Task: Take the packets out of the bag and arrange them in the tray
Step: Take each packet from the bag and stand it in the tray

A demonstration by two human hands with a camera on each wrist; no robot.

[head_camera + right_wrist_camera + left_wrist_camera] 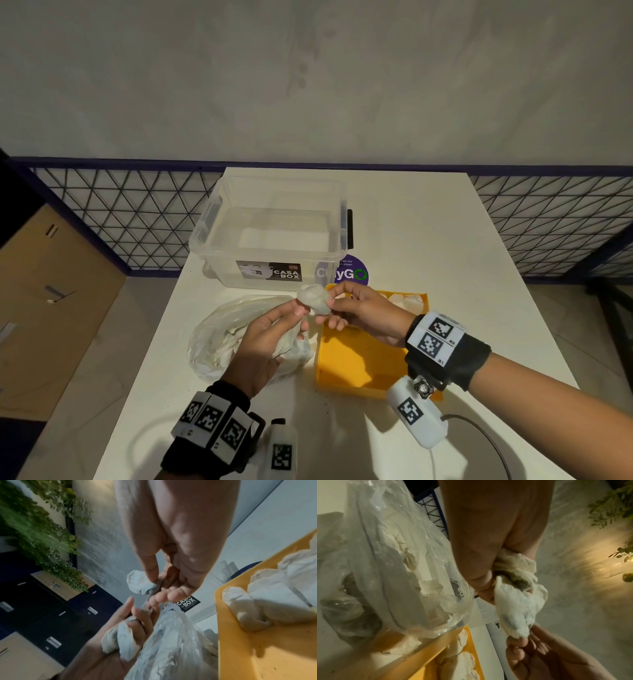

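A crumpled clear plastic bag (222,335) with white packets inside lies on the white table, left of the yellow tray (356,363). Several white packets (406,301) lie at the tray's far end. My right hand (330,305) pinches a white packet (313,299) in the air above the tray's near-left corner and the bag's mouth. My left hand (298,322) is just below it, fingers curled round another white packet (120,642) over the bag (171,649). In the left wrist view the pinched packet (518,608) hangs between both hands.
A clear lidless storage box (270,233) labelled CASA BOX stands behind the bag and tray. A purple round sticker (352,270) lies beside it. A wire mesh fence runs behind the table. A cable (486,435) trails at the near right edge.
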